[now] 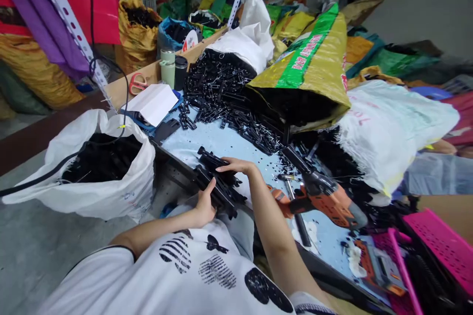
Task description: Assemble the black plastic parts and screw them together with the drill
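Note:
At the table's near edge, my left hand (206, 204) is closed around a long black plastic part (218, 192), thumb on top, the part tilted over my lap. My right hand (238, 166) grips a second black part (209, 158) lying just beyond, its fingers over the top and partly hidden. The two parts sit side by side and appear to touch. To the right of my hands lie an orange and black power tool (328, 197) and a hammer (297, 211) on the light blue tabletop (185, 140).
A white sack (140, 192) of black parts stands at left. Heaped small black pieces (218, 83) spill from sacks at the back, including a yellow-green sack (306, 69). Cups (167, 69), scissors (138, 83) and a pink basket (443, 251) flank the table. A black cable (48, 174) crosses the left.

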Tool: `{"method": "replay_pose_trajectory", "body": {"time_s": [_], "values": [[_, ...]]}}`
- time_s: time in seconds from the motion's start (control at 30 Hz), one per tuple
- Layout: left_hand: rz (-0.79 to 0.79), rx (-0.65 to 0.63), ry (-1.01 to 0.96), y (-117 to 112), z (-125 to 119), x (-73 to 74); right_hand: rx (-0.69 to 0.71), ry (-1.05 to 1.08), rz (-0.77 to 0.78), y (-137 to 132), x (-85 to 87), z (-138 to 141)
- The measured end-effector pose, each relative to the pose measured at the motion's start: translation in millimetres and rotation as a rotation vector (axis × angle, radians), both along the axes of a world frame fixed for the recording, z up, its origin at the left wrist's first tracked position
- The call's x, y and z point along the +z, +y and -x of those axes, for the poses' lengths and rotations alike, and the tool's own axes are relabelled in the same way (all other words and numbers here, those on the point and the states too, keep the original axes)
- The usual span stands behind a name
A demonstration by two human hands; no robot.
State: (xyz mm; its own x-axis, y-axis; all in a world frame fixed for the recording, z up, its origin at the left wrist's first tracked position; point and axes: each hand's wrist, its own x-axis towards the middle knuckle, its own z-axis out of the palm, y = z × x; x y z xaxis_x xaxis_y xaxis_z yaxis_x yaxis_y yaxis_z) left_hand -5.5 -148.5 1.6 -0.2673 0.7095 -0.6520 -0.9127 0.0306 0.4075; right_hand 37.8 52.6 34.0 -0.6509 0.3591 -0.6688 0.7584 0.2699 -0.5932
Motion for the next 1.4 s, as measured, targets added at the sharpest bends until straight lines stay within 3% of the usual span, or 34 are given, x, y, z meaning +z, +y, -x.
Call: {"method": "replay_pose_trajectory", "body": {"time_s": [0.1, 0.2, 0.3, 0.4, 0.47, 0.53, 0.6, 0.7, 0.8, 0.93, 1.0, 1.07, 1.13, 1.2, 1.23, 1.27, 1.3, 1.4], "values": [[-0.002, 0.045, -0.015, -4, -1, 17.0, 0.049, -0.039, -0.053, -21, 10.6, 11], [0.022, 0.097, -0.006, -12, 21, 34.4, 0.143, -0.060, -0.166, -40, 33.9, 43], [0.014, 0.140, 0.026, -32, 65, 54.4, 0.302, -0.051, -0.284, -67, 72.6, 96], [-0.061, 0.171, 0.099, -68, 114, 75.1, 0.430, 0.069, -0.436, -103, 114.4, 161], [-0.085, 0.231, 0.153, -94, 146, 83.3, 0.521, 0.158, -0.505, -130, 132.6, 211], [-0.091, 0.348, 0.216, -115, 180, 82.6, 0.632, 0.177, -0.522, -156, 137.4, 261], [-0.085, 0.500, 0.286, -127, 216, 72.4, 0.705, 0.209, -0.518, -177, 129.9, 302], [0.097, 0.691, 0.308, -129, 268, 47.1, 0.632, 0.410, -0.559, -194, 108.8, 321], [0.334, 0.799, 0.328, -124, 298, 25.9, 0.518, 0.694, -0.611, -193, 92.9, 271], [0.474, 0.792, 0.488, -122, 296, 17.8, 0.349, 0.904, -0.570, -179, 70.8, 131], [0.605, 0.758, 0.741, -119, 280, 17.8, 0.115, 0.906, -0.622, -179, 46.1, 48], [0.746, 0.708, 1.285, -109, 256, 16.3, -0.240, 0.887, -0.760, -186, 13.7, -32], [0.590, 0.641, 1.705, -88, 222, 13.3, -0.735, 0.807, -0.994, -193, -15.8, -102], [0.237, 0.488, 1.852, -57, 176, 11.0, -1.219, 0.660, -1.259, -190, -32.4, -156], [0.051, 0.359, 1.857, -39, 149, 10.6, -1.366, 0.590, -1.333, -182, -34.6, -177], [-0.124, 0.190, 1.844, -19, 122, 10.6, -1.434, 0.549, -1.342, -170, -33.4, -194], [-0.273, 0.001, 1.815, 1, 94, 10.6, -1.414, 0.551, -1.275, -154, -29.6, -206], [-0.485, -0.517, 1.590, 67, 15, 7.3, -1.216, 0.752, -0.845, -99, -13.4, -224]]}}
